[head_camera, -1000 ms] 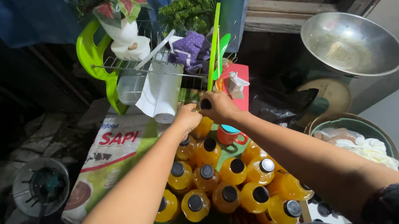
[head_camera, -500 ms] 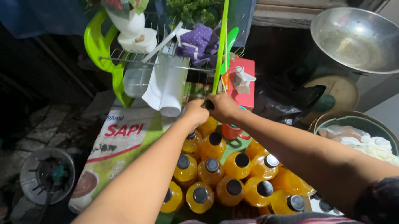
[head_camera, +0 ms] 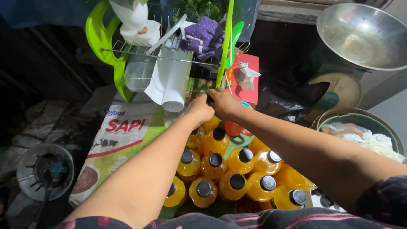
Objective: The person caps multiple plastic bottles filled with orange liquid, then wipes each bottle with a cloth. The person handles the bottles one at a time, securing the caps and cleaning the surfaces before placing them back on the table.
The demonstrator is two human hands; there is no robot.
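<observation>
Bottles of orange liquid with black caps [head_camera: 237, 181] are packed upright together on the surface. The farthest bottle [head_camera: 209, 122] is gripped by the left hand [head_camera: 200, 108], while its cap is apparently pinched by the right hand [head_camera: 225, 103]; the others stand capped.

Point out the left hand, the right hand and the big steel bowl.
left hand [head_camera: 199, 111], head view, back of the hand.
right hand [head_camera: 225, 103], head view, back of the hand.
steel bowl [head_camera: 345, 16], head view, inner wall.
</observation>
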